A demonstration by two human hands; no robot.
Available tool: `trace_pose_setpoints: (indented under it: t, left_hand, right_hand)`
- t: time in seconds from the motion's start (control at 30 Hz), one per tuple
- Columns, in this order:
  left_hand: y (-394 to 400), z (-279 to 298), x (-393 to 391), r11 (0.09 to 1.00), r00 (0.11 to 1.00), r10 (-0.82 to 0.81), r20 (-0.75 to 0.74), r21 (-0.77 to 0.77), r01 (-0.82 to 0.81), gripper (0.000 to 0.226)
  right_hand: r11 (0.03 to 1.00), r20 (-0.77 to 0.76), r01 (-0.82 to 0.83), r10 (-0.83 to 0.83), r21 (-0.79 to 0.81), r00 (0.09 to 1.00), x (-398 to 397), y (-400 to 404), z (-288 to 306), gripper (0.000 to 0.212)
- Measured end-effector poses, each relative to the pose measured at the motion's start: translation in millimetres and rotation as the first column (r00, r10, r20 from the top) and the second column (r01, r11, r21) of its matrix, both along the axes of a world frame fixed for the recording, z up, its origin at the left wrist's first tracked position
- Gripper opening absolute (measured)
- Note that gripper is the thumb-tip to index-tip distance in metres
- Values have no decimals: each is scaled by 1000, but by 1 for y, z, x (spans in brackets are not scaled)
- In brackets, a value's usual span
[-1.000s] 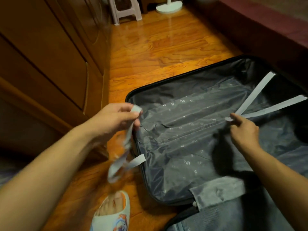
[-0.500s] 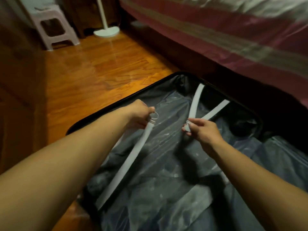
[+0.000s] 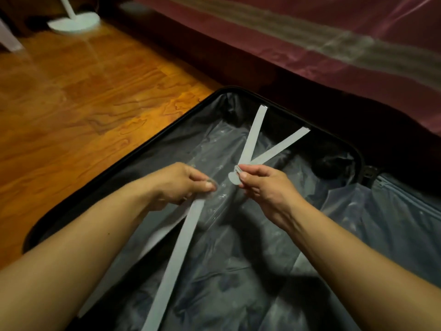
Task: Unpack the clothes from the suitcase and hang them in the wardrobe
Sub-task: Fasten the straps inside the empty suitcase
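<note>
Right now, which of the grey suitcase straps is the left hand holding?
The left hand grips the long strap running toward the viewer. The right hand pinches the two far straps forming a V.

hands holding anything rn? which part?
Left hand grips the near strap at its ring end. Right hand pinches the far straps at their joined buckle end.

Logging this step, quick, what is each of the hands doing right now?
Left hand: grips the near strap at its end.
Right hand: pinches the far straps' buckle.
</note>
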State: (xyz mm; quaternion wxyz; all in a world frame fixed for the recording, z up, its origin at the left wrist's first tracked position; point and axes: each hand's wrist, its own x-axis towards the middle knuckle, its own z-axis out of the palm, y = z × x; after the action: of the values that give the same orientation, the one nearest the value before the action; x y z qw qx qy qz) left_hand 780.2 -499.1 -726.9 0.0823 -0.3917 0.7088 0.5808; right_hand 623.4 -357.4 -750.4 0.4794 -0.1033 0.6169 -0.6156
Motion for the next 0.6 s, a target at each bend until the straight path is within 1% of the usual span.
trace_pose_setpoints:
  t: [0.03, 0.07, 0.1, 0.17, 0.2, 0.3, 0.4, 0.47, 0.5, 0.6]
  left_hand:
    - [7, -2, 2, 979, 983, 138, -122, 169, -116, 10]
    - [14, -5, 2, 953, 949, 226, -222, 250, -168, 10]
    - [19, -8, 3, 957, 925, 249, -288, 218, -190, 10]
    - [29, -12, 3, 977, 912, 215, -348, 69, -204, 21]
    - [32, -14, 5, 976, 903, 213, -373, 34, -216, 26]
    - [36, -13, 6, 971, 864, 206, -460, -10, -238, 33]
    - [36, -13, 1, 963, 831, 196, -521, -56, -262, 36]
    - [37, -12, -1, 958, 825, 196, -530, -74, -275, 39]
    - [38, -11, -1, 957, 826, 202, -527, -73, -281, 41]
    - [41, -8, -3, 953, 835, 218, -506, -76, -294, 41]
  right_hand:
    - [1000, 11, 7, -7, -8, 1000, 3, -2, 1, 18]
    - [1000, 21, 9, -9, -13, 1000, 4, -4, 1, 17]
    - [1000, 29, 10, -10, -17, 1000, 5, -5, 2, 17]
    - [1000, 35, 2, -2, -14, 999, 6, -6, 4, 16]
    - [1000, 32, -6, 6, -5, 999, 6, -7, 6, 16]
    - [999, 37, -37, 37, 10, 999, 11, -8, 12, 16]
    - [999, 98, -39, 37, 18, 995, 16, -9, 18, 17]
    - [999, 149, -47, 43, 19, 988, 14, -8, 22, 19]
    - [998, 150, -65, 60, 28, 987, 13, -7, 23, 20]
    - [989, 89, -124, 117, 77, 989, 13, -4, 20, 25]
